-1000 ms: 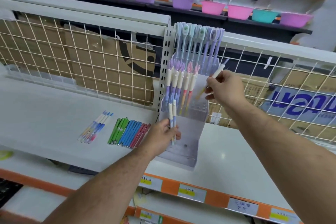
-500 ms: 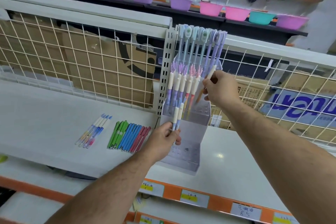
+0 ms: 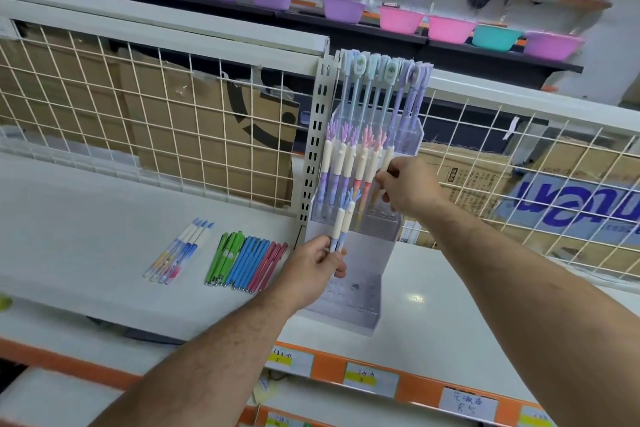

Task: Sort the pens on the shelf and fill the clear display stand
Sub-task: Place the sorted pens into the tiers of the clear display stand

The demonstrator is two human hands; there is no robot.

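Head view: your left hand (image 3: pixel 313 267) grips two pens (image 3: pixel 341 224) before the clear display stand (image 3: pixel 360 308); above it, your right hand (image 3: pixel 410 189) pinches one pen (image 3: pixel 387 159) at the middle tier; loose pens (image 3: pixel 242 260) lie left of both hands.

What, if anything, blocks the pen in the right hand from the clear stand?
Nothing visible. The right hand pinches the pen at the middle row of the clear stand, beside pens standing there. The left hand holds two pens lower.

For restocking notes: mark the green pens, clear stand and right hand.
green pens (image 3: pixel 225 258), head view, middle of the barrels.
clear stand (image 3: pixel 348 317), head view, bare bottom tier.
right hand (image 3: pixel 410 189), head view, back of hand.
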